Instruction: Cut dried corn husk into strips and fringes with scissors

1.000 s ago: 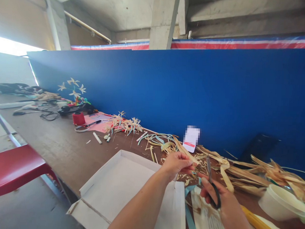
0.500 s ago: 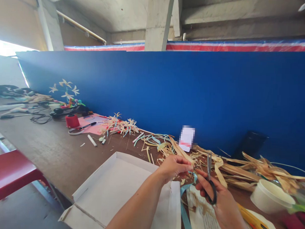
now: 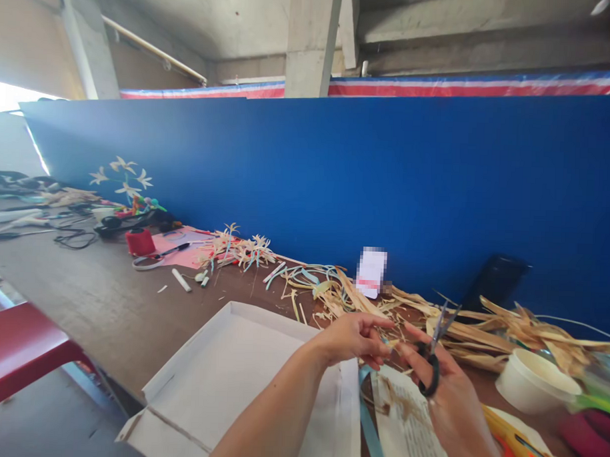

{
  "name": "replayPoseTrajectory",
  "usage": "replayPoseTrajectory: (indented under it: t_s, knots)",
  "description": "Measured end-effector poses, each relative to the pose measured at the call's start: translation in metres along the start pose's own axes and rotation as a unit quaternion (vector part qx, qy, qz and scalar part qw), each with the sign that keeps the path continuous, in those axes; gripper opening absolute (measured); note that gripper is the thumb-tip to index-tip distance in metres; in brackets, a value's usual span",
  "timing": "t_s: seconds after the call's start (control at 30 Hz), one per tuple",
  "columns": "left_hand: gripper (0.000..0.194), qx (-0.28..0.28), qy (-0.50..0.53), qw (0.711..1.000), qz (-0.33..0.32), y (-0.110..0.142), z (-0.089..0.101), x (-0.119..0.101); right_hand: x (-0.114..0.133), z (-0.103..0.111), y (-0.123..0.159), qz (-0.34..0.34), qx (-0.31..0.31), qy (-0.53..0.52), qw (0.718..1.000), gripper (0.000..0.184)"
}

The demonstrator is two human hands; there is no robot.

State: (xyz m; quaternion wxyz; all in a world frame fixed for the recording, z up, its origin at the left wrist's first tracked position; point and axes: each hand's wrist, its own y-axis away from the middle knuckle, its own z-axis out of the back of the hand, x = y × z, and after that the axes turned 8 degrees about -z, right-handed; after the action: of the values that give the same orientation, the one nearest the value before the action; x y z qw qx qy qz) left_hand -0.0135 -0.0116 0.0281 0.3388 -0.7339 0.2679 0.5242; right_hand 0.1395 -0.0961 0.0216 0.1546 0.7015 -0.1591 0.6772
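My left hand (image 3: 354, 338) pinches a small pale piece of dried husk (image 3: 393, 344) between thumb and fingers, its index finger stretched forward. Beside it, my right hand (image 3: 452, 393) holds scissors (image 3: 434, 376) with black handles; their blades point up and stand apart. The right fingertips reach to the same husk piece. Beyond both hands lie dried husk strips (image 3: 486, 341) and scraps. A light blue ribbon (image 3: 371, 427) hangs down below the hands, beside a printed sheet (image 3: 412, 435).
An open white cardboard box (image 3: 250, 380) lies under my left forearm. To the right are a white tub (image 3: 532, 383) and a yellow tool (image 3: 515, 436). Husk flowers (image 3: 247, 250) lie farther left, near a red tape dispenser (image 3: 139, 241). A blue partition (image 3: 307, 175) stands behind.
My hands have drawn slightly apart, and the left index finger has straightened. The scissors have tilted to the right, and their blades have spread wider. The camera view has shifted slightly.
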Motion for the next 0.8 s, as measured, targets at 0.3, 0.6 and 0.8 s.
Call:
replayPoseTrajectory:
  t_s: [0.3,0.6,0.8]
  knots:
    - [0.061,0.005,-0.049,0.998,0.04,-0.0007,-0.0019,-0.0002,-0.0004,-0.0014,0.0012,-0.002,0.035,-0.019,0.999,0.055]
    - [0.054,-0.008,-0.067,0.997,0.038,-0.0026,-0.0009,0.0062,0.0001,-0.0004,0.0017,0.004,0.015,0.001,1.0,0.055]
    - [0.056,-0.005,-0.052,0.997,0.056,-0.0028,-0.0062,0.0035,0.0026,-0.0009,0.0014,0.03,-0.012,0.055,0.998,0.054]
